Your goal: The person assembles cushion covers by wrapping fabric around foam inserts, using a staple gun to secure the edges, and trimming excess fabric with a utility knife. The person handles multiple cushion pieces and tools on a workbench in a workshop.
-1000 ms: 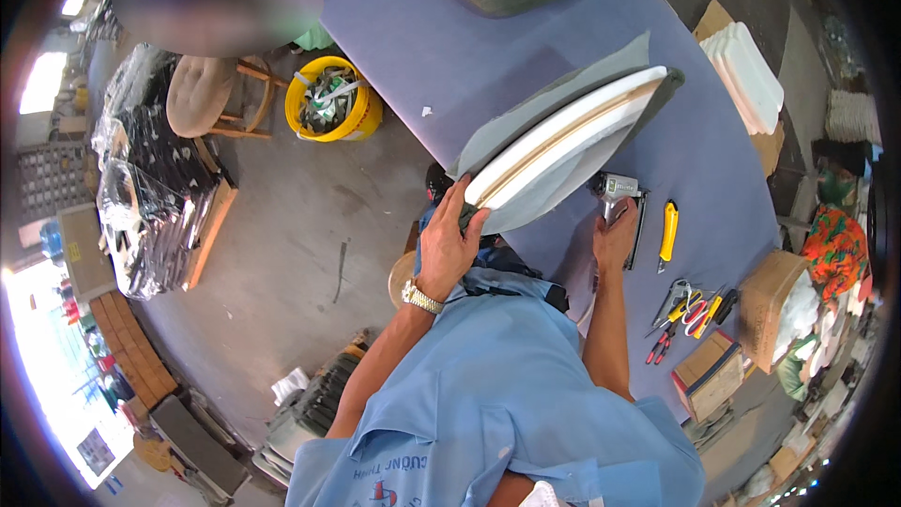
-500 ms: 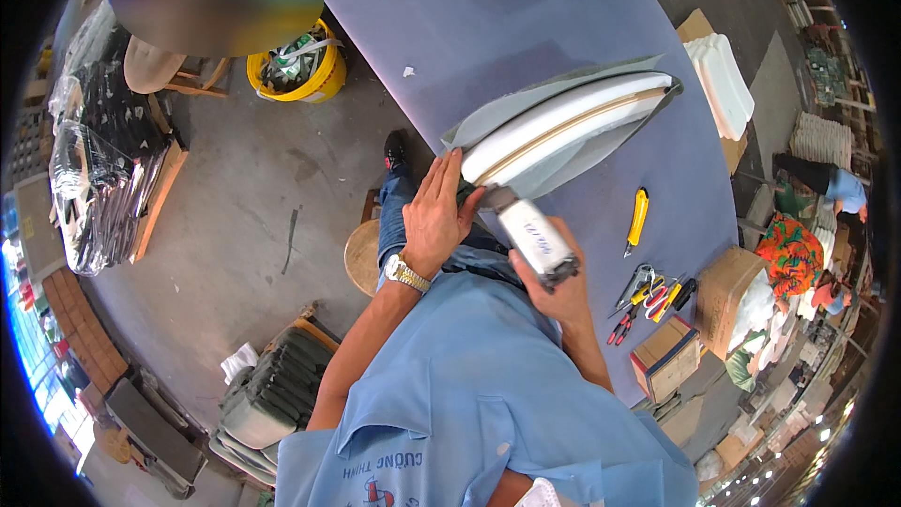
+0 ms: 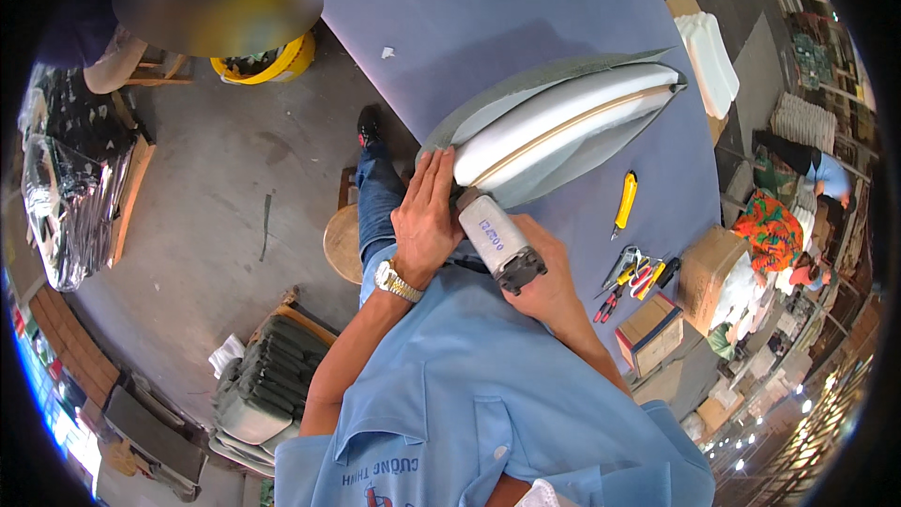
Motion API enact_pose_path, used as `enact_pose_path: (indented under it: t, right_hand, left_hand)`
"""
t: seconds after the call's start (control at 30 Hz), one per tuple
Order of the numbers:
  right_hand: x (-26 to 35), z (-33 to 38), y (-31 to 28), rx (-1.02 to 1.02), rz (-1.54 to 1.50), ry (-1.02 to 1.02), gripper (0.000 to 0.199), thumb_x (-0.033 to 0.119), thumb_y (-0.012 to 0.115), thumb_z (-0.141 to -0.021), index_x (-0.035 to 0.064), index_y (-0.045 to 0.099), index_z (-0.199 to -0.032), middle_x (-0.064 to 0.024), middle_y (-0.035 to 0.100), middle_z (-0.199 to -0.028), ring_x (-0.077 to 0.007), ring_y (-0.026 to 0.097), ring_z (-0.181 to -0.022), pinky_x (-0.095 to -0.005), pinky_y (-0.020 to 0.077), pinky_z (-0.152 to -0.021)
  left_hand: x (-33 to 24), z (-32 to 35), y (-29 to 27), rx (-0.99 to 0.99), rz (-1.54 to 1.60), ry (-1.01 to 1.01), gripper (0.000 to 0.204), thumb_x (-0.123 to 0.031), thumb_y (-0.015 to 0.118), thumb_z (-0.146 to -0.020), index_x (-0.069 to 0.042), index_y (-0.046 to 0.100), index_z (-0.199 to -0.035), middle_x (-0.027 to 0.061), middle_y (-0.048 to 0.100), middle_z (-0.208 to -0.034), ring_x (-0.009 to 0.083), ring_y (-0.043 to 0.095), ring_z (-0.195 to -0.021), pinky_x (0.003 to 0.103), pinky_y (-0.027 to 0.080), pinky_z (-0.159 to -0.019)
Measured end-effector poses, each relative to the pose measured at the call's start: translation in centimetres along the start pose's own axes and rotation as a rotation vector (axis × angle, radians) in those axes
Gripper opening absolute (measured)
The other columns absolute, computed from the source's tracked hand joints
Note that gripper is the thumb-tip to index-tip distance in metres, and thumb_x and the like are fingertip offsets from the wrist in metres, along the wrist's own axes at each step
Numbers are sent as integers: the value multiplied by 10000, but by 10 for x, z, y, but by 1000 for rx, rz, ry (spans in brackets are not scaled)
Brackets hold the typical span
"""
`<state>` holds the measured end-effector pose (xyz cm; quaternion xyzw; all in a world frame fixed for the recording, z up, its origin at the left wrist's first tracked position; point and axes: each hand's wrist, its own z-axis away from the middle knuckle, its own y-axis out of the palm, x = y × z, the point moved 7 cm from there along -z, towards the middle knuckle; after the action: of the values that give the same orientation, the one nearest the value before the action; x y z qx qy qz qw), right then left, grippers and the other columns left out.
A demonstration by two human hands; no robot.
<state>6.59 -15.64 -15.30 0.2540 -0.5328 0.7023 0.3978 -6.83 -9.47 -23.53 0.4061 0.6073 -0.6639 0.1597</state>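
Though apart earlier, staple gun (image 3: 493,237) now at the padded panel (image 3: 556,128)

I'm counting two hands (image 3: 427,233), one staple gun (image 3: 495,237), one padded panel (image 3: 526,131). One yellow cutter (image 3: 626,202) is lying apart at right, one yellow bucket (image 3: 296,58) standing far left.

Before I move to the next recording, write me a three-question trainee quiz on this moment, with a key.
1. Open question: Which of the two hands grips the grey metal tool?
2. True or false: The yellow knife lies on the table.
3. Multiple choice: What shows inside the open grey cover?
a) Red cloth
b) White padding
c) Coiled black cable

Key:
1. The right hand.
2. True.
3. b.
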Motion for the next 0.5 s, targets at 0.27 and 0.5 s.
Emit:
enact_pose_path:
  t: [0.27,0.5]
  right_hand:
    - [-20,3,18,-111,-2,-66,357,68,763,-793,6,645,-1124,-189,697,-1005,-403,693,-913,-391,562,-795]
    - [-7,-3,26,-199,-23,-250,367,38,757,-785,-1,656,-1136,-175,696,-1021,-392,695,-910,-403,561,-787]
  left_hand:
    - [4,-3,-4,75,128,-26,850,13,777,-719,-37,467,-1509,224,560,-1459,379,504,-1402,442,521,-1063]
    - [24,-15,-17,81,251,-9,858,65,746,-715,-51,461,-1515,244,532,-1486,428,577,-1292,442,543,-1018]
